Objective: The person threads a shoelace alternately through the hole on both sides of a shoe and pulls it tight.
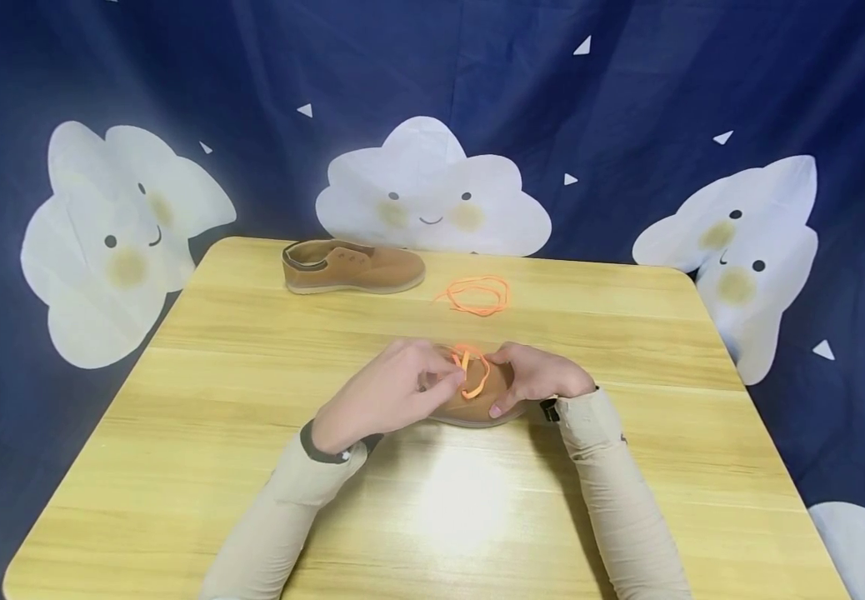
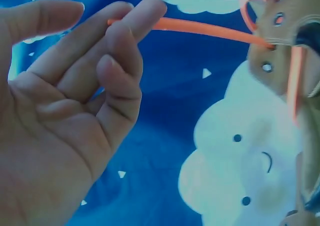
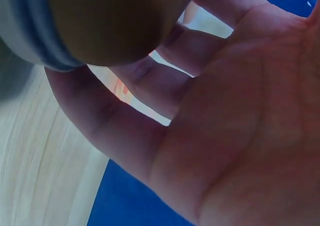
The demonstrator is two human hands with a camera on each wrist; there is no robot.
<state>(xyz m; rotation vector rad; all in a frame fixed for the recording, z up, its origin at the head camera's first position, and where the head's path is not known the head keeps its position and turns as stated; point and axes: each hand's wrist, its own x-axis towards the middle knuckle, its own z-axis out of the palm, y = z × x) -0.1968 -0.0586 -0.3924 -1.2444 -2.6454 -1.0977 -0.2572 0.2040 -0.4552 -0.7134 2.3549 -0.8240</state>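
A brown shoe [image 1: 470,412] stands at the middle of the table, its toe to the right. An orange shoelace [image 2: 210,30] runs through its eyelets, with a loop standing above the tongue area. My left hand [image 1: 395,385] is over the shoe's opening and holds the lace's free end between its fingers; in the left wrist view the thumb stands apart from them. My right hand [image 1: 545,375] grips the toe end, its fingers curled round the far side and the thumb on the near side. In the right wrist view the toe [image 3: 110,21] rests against the curled fingers.
A second brown shoe [image 1: 380,268], with no lace in its visible eyelets, stands at the table's back left. Beside it lies a coiled orange shoelace [image 1: 481,311]. The wooden table [image 1: 200,467] ends at a blue curtain [image 1: 267,67] with printed clouds.
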